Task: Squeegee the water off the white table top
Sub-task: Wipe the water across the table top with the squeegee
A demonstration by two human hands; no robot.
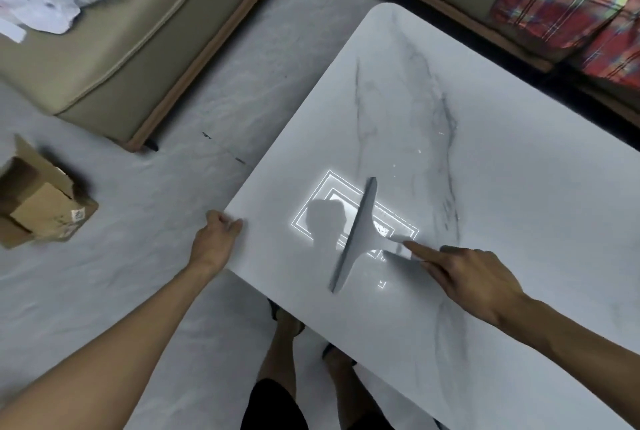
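Observation:
A white marble-patterned table top (502,187) fills the right half of the view. A grey squeegee (356,235) lies with its long blade on the table near the left edge, across a bright reflection of a ceiling light. My right hand (474,277) grips the squeegee's handle, index finger stretched along it toward the blade. My left hand (216,235) clasps the table's left edge, thumb on top. A few small glinting water drops (419,152) lie beyond the blade.
A beige sofa (138,48) stands at the upper left, with white cloth on it. A second sofa with a red plaid blanket (571,3) runs along the top right. A cardboard box (38,201) sits on the pale floor at left. My legs show below the table edge.

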